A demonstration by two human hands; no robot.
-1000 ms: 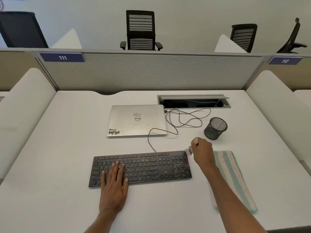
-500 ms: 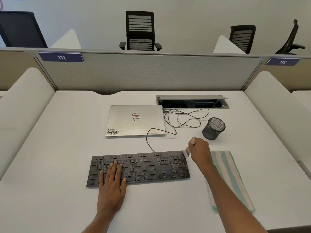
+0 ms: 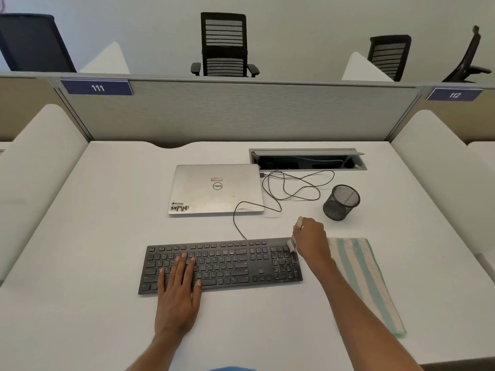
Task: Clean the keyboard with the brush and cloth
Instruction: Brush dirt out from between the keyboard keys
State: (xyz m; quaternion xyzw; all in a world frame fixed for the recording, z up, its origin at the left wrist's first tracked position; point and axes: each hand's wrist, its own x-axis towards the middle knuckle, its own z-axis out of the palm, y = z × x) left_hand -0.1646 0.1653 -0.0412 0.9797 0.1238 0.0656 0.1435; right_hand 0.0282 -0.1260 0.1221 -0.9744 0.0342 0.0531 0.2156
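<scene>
So the left hand [image 3: 178,293] lies flat, fingers straight, on the keyboard [image 3: 227,263] toward 9 o'clock. The right hand [image 3: 310,241] grips the brush [image 3: 291,245] at its 2 o'clock corner, with the striped cloth [image 3: 367,279] just beside at 3 o'clock.

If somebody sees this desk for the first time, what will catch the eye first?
First comes the black keyboard at the near middle of the white desk. The left hand lies flat on its left keys, and the right hand holds a small brush at its far right corner. Next come the striped cloth, right of the keyboard, and the closed silver laptop behind the keyboard.
</scene>
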